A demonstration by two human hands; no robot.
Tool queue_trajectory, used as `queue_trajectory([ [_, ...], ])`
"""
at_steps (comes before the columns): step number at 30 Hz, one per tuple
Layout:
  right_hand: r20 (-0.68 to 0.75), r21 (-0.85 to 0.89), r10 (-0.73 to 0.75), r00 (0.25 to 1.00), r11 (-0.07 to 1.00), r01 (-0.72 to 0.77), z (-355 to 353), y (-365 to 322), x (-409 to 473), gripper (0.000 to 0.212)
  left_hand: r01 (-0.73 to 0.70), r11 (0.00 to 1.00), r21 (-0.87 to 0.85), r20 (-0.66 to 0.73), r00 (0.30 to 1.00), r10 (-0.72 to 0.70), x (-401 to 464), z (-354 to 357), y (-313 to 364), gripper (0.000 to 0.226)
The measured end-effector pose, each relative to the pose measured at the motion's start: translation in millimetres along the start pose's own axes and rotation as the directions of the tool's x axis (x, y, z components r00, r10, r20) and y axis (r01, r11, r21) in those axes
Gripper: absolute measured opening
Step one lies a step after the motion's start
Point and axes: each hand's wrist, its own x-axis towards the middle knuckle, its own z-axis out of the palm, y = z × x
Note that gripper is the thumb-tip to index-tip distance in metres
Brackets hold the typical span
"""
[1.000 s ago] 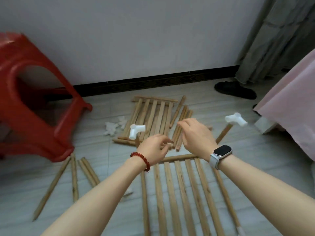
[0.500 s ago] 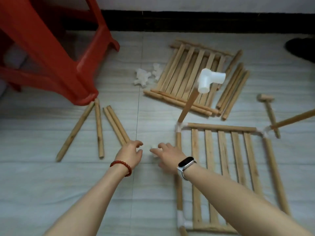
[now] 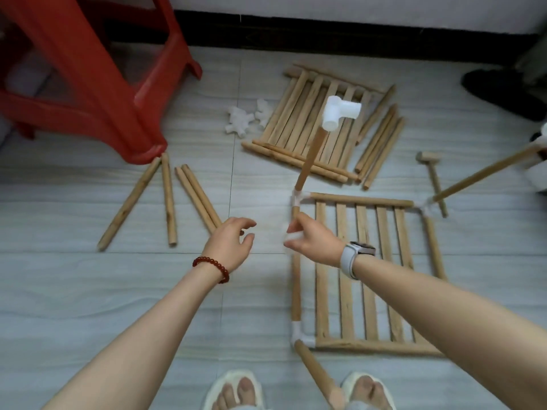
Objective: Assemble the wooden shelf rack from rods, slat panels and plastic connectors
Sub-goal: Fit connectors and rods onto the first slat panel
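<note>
A part-built frame lies on the floor at the right: a slat panel (image 3: 381, 270) edged by rods joined with white corner connectors (image 3: 299, 335). From its far left corner a rod (image 3: 310, 161) rises, capped by a white connector (image 3: 340, 113). My right hand (image 3: 316, 244) hovers over the frame's left rod and pinches a small white connector (image 3: 291, 236), which is blurred. My left hand (image 3: 231, 244) is beside it, fingers spread and holding nothing, just above the near ends of two loose rods (image 3: 195, 196).
More slat panels (image 3: 307, 113) and rods are stacked at the back, with loose white connectors (image 3: 242, 122) to their left. Two more rods (image 3: 165, 202) lie near a red plastic stool (image 3: 88, 84). A wooden mallet (image 3: 432, 173) lies at the right. My slippered feet (image 3: 236, 392) are at the bottom.
My right hand has picked the white piece up off the floor between my hands and lifted it. My left hand has opened its fingers and stayed by the rods.
</note>
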Motion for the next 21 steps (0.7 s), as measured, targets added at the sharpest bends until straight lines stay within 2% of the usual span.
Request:
queue_trajectory([
  [3,-0.09,0.13,0.0,0.996,0.991,0.012,-20,-6,-41,0.019,-0.083,0.995,-0.052,-0.005,0.997,0.083,-27,-9,31,0.025],
  [7,-0.167,0.321,-0.033,0.985,0.943,0.086,-41,-16,-105,0.027,-0.178,0.97,-0.164,0.035,0.982,0.186,-73,-20,70,0.018],
  [10,-0.194,0.313,-0.095,0.976,0.937,0.154,-54,-25,-147,0.038,-0.231,0.939,-0.255,0.129,0.954,0.27,-103,-31,92,0.022],
  [13,-0.214,0.328,-0.129,0.968,0.924,0.196,-59,-29,-191,0.031,-0.213,0.915,-0.344,0.306,0.896,0.323,-139,-36,104,0.03],
  [16,-0.172,0.351,-0.146,0.974,0.915,0.199,-53,-31,-225,0.027,-0.206,0.93,-0.305,0.466,0.819,0.335,-168,-31,106,0.022],
  [18,-0.133,0.328,-0.152,0.979,0.926,0.189,-49,-33,-238,0.027,-0.231,0.94,-0.25,0.468,0.821,0.326,-176,-22,105,0.025],
  [21,-0.101,0.247,-0.168,0.981,0.95,0.189,-44,-37,-246,0.027,-0.224,0.942,-0.25,0.378,0.873,0.308,-181,-11,108,0.022],
])
